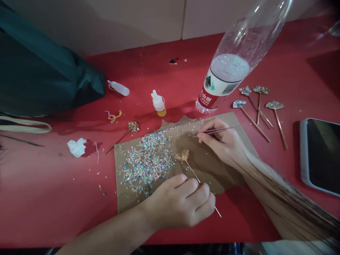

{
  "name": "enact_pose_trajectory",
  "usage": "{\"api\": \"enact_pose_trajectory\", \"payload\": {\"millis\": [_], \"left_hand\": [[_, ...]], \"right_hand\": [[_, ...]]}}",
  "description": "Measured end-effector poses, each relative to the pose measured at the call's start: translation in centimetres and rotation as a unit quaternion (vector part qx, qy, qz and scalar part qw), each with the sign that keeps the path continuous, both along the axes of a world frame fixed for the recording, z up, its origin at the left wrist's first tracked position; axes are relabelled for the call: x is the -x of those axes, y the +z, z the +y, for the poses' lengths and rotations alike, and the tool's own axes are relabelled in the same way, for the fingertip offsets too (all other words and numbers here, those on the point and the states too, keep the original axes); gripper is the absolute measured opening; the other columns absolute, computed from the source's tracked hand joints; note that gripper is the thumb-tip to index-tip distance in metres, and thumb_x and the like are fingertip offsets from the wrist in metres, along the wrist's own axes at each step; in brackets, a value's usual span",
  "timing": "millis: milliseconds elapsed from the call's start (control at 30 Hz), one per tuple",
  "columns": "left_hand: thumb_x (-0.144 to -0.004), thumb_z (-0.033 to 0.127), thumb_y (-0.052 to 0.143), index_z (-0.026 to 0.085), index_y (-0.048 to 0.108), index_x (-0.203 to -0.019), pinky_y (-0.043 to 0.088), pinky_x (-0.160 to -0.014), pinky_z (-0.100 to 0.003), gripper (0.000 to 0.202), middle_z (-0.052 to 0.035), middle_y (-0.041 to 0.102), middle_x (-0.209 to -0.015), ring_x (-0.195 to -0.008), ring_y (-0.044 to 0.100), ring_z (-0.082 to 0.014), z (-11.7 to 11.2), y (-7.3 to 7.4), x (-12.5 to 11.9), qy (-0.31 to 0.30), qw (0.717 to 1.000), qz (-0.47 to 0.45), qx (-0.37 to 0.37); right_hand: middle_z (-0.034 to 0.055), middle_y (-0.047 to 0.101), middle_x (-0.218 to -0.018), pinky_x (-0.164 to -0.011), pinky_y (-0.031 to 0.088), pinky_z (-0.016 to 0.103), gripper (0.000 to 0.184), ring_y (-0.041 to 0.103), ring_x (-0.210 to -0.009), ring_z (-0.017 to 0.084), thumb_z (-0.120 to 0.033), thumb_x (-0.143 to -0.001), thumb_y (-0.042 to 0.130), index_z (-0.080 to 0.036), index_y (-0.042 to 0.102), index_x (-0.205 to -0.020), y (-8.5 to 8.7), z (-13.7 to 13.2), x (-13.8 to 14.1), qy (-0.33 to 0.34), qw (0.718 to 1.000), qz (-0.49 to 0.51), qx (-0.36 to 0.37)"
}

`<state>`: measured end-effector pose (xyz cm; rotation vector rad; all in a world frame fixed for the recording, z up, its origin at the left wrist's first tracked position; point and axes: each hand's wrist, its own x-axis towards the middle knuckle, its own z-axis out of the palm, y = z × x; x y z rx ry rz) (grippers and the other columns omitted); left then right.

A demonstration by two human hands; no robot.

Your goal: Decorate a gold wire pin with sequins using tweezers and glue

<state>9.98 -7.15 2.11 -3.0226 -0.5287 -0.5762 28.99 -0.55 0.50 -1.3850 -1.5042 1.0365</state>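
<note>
My left hand (183, 202) is closed around the thin stem of a gold wire hairpin (182, 155), whose openwork head points up and left over the cardboard. The stem's end pokes out below my fingers. My right hand (221, 141) pinches a pair of slim metal tweezers (212, 131), tips toward the left, above the cardboard and apart from the hairpin. A heap of small shiny multicoloured chips (150, 159) is spread over the left half of the cardboard sheet (225, 170), close to the hairpin's head.
Behind the cardboard stand a small glue bottle (158, 103) and a large water bottle (217, 81). Several decorated hairpins (257, 106) lie at right near a phone (321, 156). At left are another gold hairpin (132, 127), a crumpled tissue (77, 147), a squeeze bottle (119, 88) and a dark bag (47, 71).
</note>
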Motion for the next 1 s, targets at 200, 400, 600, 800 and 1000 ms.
{"api": "enact_pose_trajectory", "payload": {"millis": [200, 400, 600, 800, 1000], "left_hand": [[-0.088, 0.019, 0.055, 0.018, 0.06, -0.093, 0.041, -0.065, -0.027, 0.008, 0.0013, 0.063, -0.09, -0.077, 0.055, -0.0116, 0.1, -0.7, -0.4, -0.034, 0.998, 0.009, 0.061], [-0.088, 0.017, 0.054, 0.017, 0.06, -0.091, 0.043, -0.065, -0.028, 0.006, 0.0006, 0.063, -0.087, -0.078, 0.057, -0.0134, 0.0, -0.8, -0.5, -0.044, 0.996, 0.008, 0.082], [-0.088, 0.017, 0.054, 0.017, 0.06, -0.09, 0.044, -0.064, -0.028, 0.006, 0.0003, 0.063, -0.086, -0.076, 0.057, -0.0137, -0.1, -0.9, -0.6, -0.043, 0.996, 0.003, 0.081], [-0.089, 0.017, 0.051, 0.017, 0.059, -0.089, 0.044, -0.063, -0.028, 0.008, 0.0001, 0.063, -0.085, -0.076, 0.057, -0.0137, -0.1, -1.0, -0.6, -0.046, 0.995, 0.004, 0.086], [-0.088, 0.017, 0.052, 0.016, 0.059, -0.087, 0.043, -0.061, -0.028, 0.006, 0.0003, 0.062, -0.082, -0.074, 0.056, -0.0136, -0.1, -1.0, -0.7, -0.046, 0.995, 0.002, 0.087]], "right_hand": [[-0.0019, 0.057, -0.067, -0.054, 0.038, 0.025, 0.003, 0.051, -0.059, 0.011, -0.022, -0.081, 0.056, -0.02, 0.054, -0.081, 0.4, 0.0, -0.1, 0.03, 0.999, -0.042, -0.002], [-0.0006, 0.061, -0.071, -0.055, 0.039, 0.025, 0.007, 0.053, -0.061, 0.011, -0.026, -0.083, 0.056, -0.019, 0.057, -0.082, 0.6, -0.1, -0.4, 0.083, 0.994, -0.076, 0.003], [-0.0001, 0.062, -0.07, -0.06, 0.04, 0.027, 0.012, 0.055, -0.065, 0.013, -0.028, -0.085, 0.056, -0.019, 0.059, -0.078, 0.2, -0.3, -0.5, 0.145, 0.978, -0.14, -0.045], [-0.0004, 0.064, -0.07, -0.065, 0.04, 0.028, 0.012, 0.056, -0.067, 0.014, -0.027, -0.085, 0.056, -0.02, 0.058, -0.077, -0.4, -0.3, -0.5, 0.172, 0.964, -0.171, -0.106], [-0.001, 0.065, -0.069, -0.067, 0.04, 0.03, 0.012, 0.056, -0.065, 0.014, -0.027, -0.085, 0.057, -0.02, 0.06, -0.075, -0.6, -0.3, -0.5, 0.171, 0.962, -0.179, -0.114]]}}
